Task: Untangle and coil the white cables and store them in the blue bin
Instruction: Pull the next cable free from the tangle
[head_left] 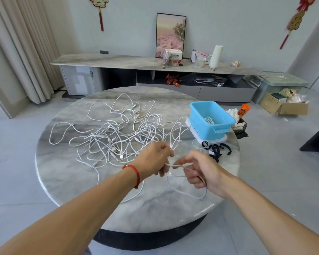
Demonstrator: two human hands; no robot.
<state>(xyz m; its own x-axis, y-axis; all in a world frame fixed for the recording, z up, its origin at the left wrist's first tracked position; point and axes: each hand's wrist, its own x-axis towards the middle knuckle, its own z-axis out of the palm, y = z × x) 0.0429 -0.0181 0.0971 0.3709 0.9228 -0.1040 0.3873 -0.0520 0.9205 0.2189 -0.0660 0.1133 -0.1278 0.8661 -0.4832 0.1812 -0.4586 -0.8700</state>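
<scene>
A tangle of several white cables [118, 137] sprawls over the middle of the round marble table [66, 173]. My left hand [153, 159] pinches one white cable [175, 165] just in front of the pile. My right hand [201, 170] grips the same cable a short way to the right, and a loop of it hangs below and rests on the table. The blue bin [210, 118] stands at the table's right side on a white lid, with one coiled white cable [209, 120] inside.
Several black cable ties [215, 150] lie in front of the bin. An orange bottle [244, 109] and crumpled tissue sit behind the bin at the table's edge. A long marble sideboard [118, 61] runs along the far wall. Cardboard boxes [284, 105] stand on the floor at right.
</scene>
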